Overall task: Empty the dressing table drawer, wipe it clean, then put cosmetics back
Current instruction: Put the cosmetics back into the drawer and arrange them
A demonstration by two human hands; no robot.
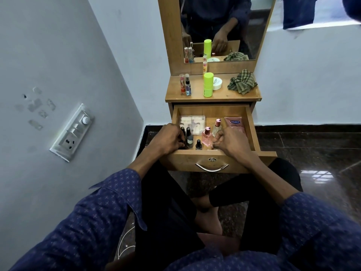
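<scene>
Reaching into the open drawer [252,124], the left hand [168,138] has its fingers curled down among the small dark nail polish bottles [189,136] at the drawer's near left corner; whether they pinch one I cannot tell, since the knuckles hide the tips; the right hand [231,142] sits at the drawer's near right side, fingers bent inward and close together, and what they hold, if anything, is hidden; just beside that hand, toward the drawer's middle, stand two pink perfume bottles [207,136]; a pink lotion tube [234,124] lies along the drawer's right wall; a clear flat case [192,122] lies at its far left; above the drawer, on the table top [197,94], stand a lime green bottle [208,84], a white jar [217,83], two slim spray bottles [185,84] and a crumpled checked cloth [241,81]; the mirror [259,26] rises behind them.
</scene>
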